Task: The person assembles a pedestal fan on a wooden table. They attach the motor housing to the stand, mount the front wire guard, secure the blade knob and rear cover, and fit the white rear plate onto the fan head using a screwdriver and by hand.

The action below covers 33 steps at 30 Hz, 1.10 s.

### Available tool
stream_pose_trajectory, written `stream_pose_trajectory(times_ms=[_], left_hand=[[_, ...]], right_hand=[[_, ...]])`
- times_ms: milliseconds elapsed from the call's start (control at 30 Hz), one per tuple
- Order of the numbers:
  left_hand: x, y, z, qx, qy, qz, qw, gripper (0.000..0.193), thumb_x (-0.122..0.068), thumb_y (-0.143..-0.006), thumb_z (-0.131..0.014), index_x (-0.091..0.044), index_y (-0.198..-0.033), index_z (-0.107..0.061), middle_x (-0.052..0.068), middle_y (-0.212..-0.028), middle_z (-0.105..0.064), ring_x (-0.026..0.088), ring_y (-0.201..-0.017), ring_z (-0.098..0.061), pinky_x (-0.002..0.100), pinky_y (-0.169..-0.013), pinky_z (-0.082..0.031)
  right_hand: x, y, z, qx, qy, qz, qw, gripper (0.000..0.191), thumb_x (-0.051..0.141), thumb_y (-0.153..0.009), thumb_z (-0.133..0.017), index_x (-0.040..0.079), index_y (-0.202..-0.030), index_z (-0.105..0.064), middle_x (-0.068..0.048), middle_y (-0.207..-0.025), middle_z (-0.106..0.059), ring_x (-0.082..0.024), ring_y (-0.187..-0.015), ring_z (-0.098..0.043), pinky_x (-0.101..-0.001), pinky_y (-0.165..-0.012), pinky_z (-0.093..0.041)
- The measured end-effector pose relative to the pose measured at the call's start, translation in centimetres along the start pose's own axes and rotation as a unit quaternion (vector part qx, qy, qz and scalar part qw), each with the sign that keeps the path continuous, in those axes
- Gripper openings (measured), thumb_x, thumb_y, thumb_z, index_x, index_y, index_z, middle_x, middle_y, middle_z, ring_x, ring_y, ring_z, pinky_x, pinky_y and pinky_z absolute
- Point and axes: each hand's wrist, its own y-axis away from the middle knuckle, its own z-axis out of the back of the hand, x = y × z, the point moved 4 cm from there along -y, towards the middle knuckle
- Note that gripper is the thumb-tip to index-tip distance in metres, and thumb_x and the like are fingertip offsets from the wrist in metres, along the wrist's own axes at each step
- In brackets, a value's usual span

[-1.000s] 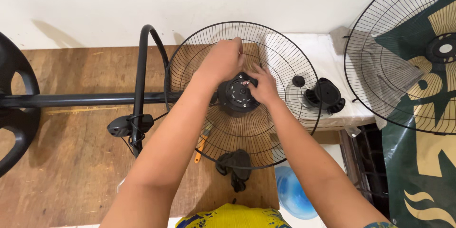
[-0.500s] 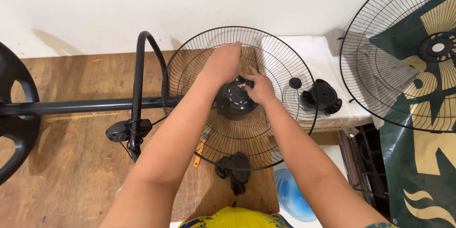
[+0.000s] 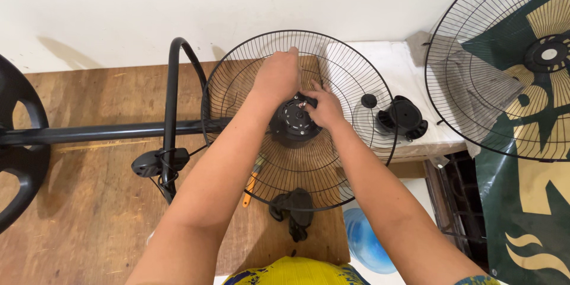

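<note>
Head view, looking down: a round black wire fan guard (image 3: pixel 332 160) lies flat at the centre of the frame, partly over a brown wooden tabletop (image 3: pixel 89 202) and partly over a white surface (image 3: pixel 395 62) at upper right; at the guard's middle sits the black motor hub (image 3: pixel 295 122), round and ribbed, with a small metal shaft end showing at its upper right edge; the left hand (image 3: pixel 278 76) rests above the hub, palm down, fingers curled over the guard's upper wires — whether it grips them cannot be told; the right hand (image 3: pixel 323 107) lies just to the right of the hub, its fingertips pinched in at the hub's upper right edge, touching it; both forearms run up from the lower edge of the frame; a black stand pole (image 3: pixel 107 132) crosses the left half horizontally, ending in a black round base (image 3: pixel 18 142) at the far left edge; a curved black tube (image 3: pixel 172 95) stands across the pole, a black cable fitting (image 3: pixel 157 162) beside it; an orange-handled tool (image 3: pixel 250 184) shows under the guard's lower left wires; a black knob-like part (image 3: pixel 404 116) sits on the white surface, just right of the guard; a second wire guard (image 3: pixel 504 59) fills the upper right corner — leaning over a green and gold printed sheet (image 3: pixel 534 202); a blue round object (image 3: pixel 365 240) lies at lower centre right.
</note>
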Motion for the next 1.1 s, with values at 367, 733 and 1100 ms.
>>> stream_pose_trajectory(times_ms=[367, 733, 1100], left_hand=[[0.6, 0.3, -0.5, -0.028, 0.010, 0.086, 0.996, 0.024, -0.011, -0.086, -0.066, 0.006, -0.100, -0.059, 0.029, -0.086, -0.071, 0.047, -0.087, -0.071, 0.053, -0.076, -0.058], [-1.3, -2.0, -0.2, 0.051, -0.125, 0.089, 0.987, 0.019, -0.017, -0.090, -0.066, 0.000, -0.089, -0.075, 0.019, -0.093, -0.072, 0.037, -0.088, -0.074, 0.046, -0.069, -0.060], [-3.4, -3.4, 0.1, 0.152, -0.080, -0.102, 0.980, 0.034, -0.006, -0.064, -0.079, -0.007, -0.098, -0.075, 0.020, -0.096, -0.075, 0.036, -0.093, -0.072, 0.043, -0.075, -0.059]], right_hand=[[0.2, 0.3, 0.2, -0.001, -0.001, -0.009, 1.000, 0.049, 0.024, -0.084, -0.080, 0.033, -0.131, -0.070, 0.000, -0.163, -0.039, -0.037, -0.151, -0.031, -0.0424, -0.123, -0.029], [0.6, 0.5, 0.3, -0.018, 0.010, 0.017, 1.000, 0.047, 0.022, -0.084, -0.079, 0.029, -0.130, -0.071, -0.002, -0.162, -0.042, -0.038, -0.151, -0.033, -0.0439, -0.122, -0.030], [0.8, 0.6, 0.8, -0.023, 0.010, 0.019, 0.999, 0.047, 0.026, -0.085, -0.079, 0.029, -0.131, -0.070, -0.001, -0.161, -0.042, -0.040, -0.150, -0.032, -0.0451, -0.122, -0.029]])
